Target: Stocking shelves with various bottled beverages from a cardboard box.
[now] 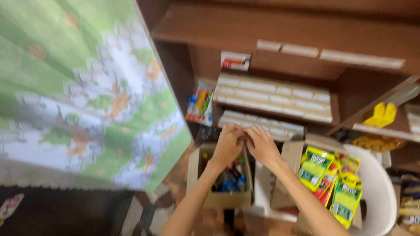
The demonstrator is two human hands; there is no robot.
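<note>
My left hand (227, 146) and my right hand (261, 145) are raised together above an open cardboard box (218, 199), fingers curled and touching around something small that the blur hides. The box holds several small dark and blue items (229, 181). Just beyond my hands, rows of white boxes (273, 98) lie on a low wooden shelf (262, 30).
A green floral cloth (83, 91) hangs at the left. A pack of coloured pens (200, 105) leans by the white boxes. Green and yellow packets (332, 181) sit in a box on a white chair (376, 192). Yellow items (380, 114) lie on the right shelf.
</note>
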